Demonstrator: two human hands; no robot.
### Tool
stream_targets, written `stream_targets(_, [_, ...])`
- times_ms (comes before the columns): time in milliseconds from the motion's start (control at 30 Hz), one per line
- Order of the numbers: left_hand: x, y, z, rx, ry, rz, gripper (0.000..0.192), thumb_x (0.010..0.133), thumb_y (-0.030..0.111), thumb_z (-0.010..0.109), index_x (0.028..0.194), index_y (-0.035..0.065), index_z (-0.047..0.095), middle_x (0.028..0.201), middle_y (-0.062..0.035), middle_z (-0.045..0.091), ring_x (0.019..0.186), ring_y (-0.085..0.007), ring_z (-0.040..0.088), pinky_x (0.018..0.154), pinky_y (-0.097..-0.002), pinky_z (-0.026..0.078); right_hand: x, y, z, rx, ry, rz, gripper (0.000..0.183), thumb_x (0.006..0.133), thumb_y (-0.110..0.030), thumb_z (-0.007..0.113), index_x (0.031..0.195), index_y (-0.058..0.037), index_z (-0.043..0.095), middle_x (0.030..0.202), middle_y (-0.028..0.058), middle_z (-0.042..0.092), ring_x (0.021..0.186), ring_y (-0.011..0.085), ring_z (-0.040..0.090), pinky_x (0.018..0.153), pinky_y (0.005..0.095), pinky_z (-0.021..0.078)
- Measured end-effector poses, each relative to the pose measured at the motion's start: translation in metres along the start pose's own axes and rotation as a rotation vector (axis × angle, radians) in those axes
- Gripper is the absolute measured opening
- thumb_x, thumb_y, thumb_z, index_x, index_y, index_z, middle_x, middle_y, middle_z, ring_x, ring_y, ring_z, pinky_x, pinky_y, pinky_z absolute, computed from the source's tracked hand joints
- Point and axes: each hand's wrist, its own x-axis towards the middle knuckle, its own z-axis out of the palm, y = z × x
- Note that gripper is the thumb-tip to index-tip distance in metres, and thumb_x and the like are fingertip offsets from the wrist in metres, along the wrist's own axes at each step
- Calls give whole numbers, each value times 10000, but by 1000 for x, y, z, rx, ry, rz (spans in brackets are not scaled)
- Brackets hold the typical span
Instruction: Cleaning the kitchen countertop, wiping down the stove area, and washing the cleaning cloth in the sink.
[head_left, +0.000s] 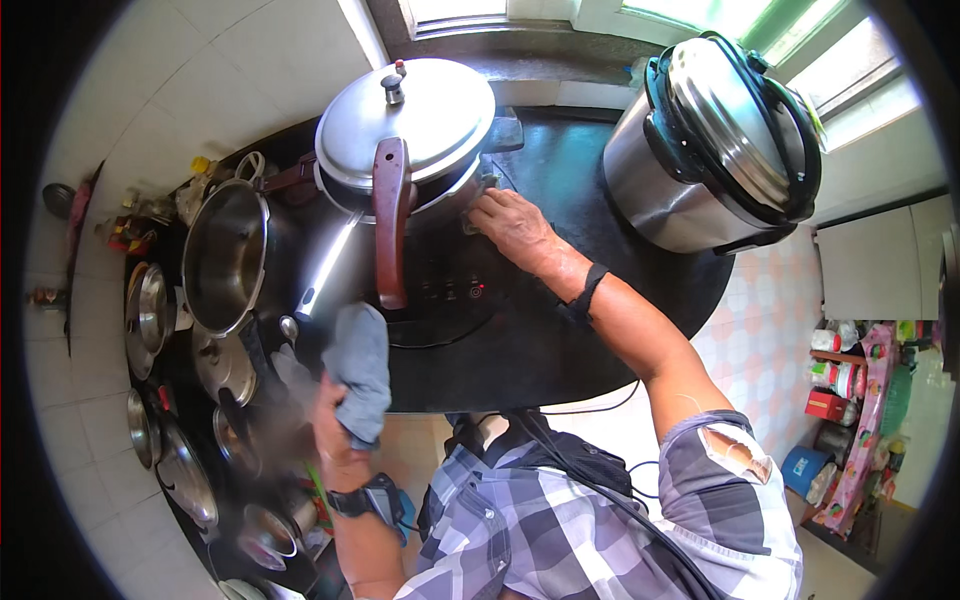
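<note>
A pressure cooker's steel lid, with a weight valve on top and a brown handle, lies tilted over its pot on a black induction cooktop. My right hand is at the pot's right side, fingers bent around a small greenish thing, mostly hidden, perhaps a scouring pad. My left hand holds a grey-blue cloth near the counter's front edge, left of the cooktop. Between the cloth and the pot lies a bright steel utensil handle.
A large electric pressure cooker stands at the back right. An open steel pot, a small spoon, steel lids and bowls crowd the left. The black counter curves around before me; a red light glows on the cooktop.
</note>
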Motion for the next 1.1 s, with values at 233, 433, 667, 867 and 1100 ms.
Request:
stream_targets(233, [29, 17, 67, 14, -65, 16, 425, 915, 232, 611, 1265, -4, 567, 1129, -84, 656, 942, -176, 654, 834, -279, 532, 16, 53, 20, -63, -110, 285, 124, 846, -55, 594, 963, -78, 628, 953, 94, 628, 954, 288, 631, 844, 380, 528])
stream_targets(433, [31, 2, 85, 213, -101, 13, 396, 922, 215, 614, 1267, 30, 563, 1050, -45, 665, 848, -127, 643, 731, -244, 526, 36, 80, 7, -146, -355, 509, 281, 795, -5, 593, 1070, -45, 629, 1038, 129, 656, 1011, 343, 640, 877, 422, 554])
stream_targets(667, [14, -7, 55, 225, -61, -78, 504, 912, 282, 607, 1334, 21, 517, 1082, -76, 663, 890, -171, 661, 761, -273, 539, 36, 97, -3, 145, 20, 560, 361, 774, 38, 615, 1120, -64, 621, 1159, 122, 626, 1093, 339, 612, 955, 403, 517])
stream_targets(867, [-6, -20, 46, 220, 6, -98, 534, 915, 272, 600, 1372, 13, 498, 1219, -95, 636, 1020, -182, 647, 875, -292, 525, 51, 103, 29, 457, -38, 670, 450, 735, -21, 689, 1163, -120, 595, 1144, 153, 622, 1102, 360, 602, 960, 414, 497])
stream_targets(1100, [-25, -20, 41, 213, 103, -95, 569, 905, 287, 612, 1383, 6, 484, 1238, -94, 625, 1035, -180, 639, 893, -290, 513, 64, 120, 46, 208, -314, 329, 346, 798, -84, 649, 1131, -180, 661, 1120, 125, 631, 1083, 344, 584, 943, 420, 501])
